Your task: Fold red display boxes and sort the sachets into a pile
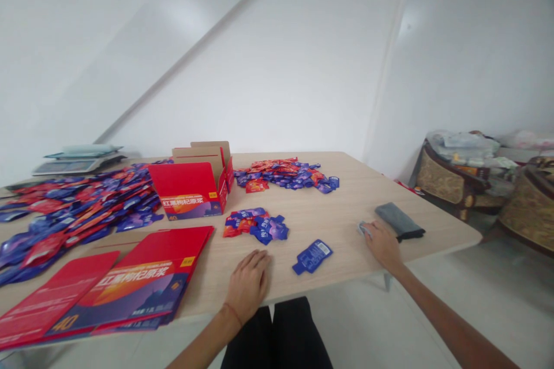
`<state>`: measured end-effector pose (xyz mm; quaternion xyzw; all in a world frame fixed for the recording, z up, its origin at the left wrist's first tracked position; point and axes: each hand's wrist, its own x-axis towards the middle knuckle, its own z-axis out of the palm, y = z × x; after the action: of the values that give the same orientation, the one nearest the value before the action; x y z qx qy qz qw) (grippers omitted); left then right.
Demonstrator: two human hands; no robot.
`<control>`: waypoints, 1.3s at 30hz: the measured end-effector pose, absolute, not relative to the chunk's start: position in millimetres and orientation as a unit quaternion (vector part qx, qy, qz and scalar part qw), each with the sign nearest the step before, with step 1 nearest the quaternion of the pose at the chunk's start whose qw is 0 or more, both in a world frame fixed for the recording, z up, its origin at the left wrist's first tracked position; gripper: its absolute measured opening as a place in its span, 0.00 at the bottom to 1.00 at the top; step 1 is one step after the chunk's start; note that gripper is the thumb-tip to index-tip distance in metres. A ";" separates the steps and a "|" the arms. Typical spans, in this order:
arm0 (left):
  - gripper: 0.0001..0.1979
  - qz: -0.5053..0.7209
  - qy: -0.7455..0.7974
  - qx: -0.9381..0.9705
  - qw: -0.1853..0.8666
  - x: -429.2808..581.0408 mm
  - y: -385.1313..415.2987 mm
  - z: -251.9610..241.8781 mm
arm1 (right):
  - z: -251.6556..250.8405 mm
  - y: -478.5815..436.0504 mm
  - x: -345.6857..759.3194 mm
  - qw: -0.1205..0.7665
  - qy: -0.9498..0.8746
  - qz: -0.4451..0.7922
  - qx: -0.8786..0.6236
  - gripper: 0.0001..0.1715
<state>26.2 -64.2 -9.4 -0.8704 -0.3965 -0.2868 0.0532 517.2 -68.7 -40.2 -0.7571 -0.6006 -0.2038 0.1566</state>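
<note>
View from the head camera as I follow it remotely: two bare hands at a pale wooden counter [346, 207]. The left hand [246, 282] rests palm down near the front edge, its fingers extended, close together and holding nothing. The right hand [384, 247] lies farther right, its fingers bent over a small whitish piece [362, 229] on the countertop; I cannot tell whether they grip it or only press on it. Just beside this hand lies a folded gray cloth [399, 220]. Between the hands, nearer the left, a single blue pouch [313, 256] lies flat, its narrow end toward the left hand. Beyond the left hand I see a small cluster of red and blue pouches [256, 225], and behind it a larger heap of pouches [288, 174]. To the left stand open red cartons [190, 190], with flattened cartons [125, 282] in front and a broad spread of pouches [86, 204] alongside. A scale [80, 164] stands at far left.
</note>
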 end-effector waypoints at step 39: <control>0.20 -0.230 -0.138 -0.960 -0.075 70.1 -65.6 -6.2 | 45.6 -95.1 364.0 0.237 -0.706 -0.149 -0.651 0.17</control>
<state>70.1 -65.6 -6.2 -0.9603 -0.1384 -0.2304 -0.0746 364.0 -95.1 45.6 -0.6511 -0.7056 -0.1486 0.2368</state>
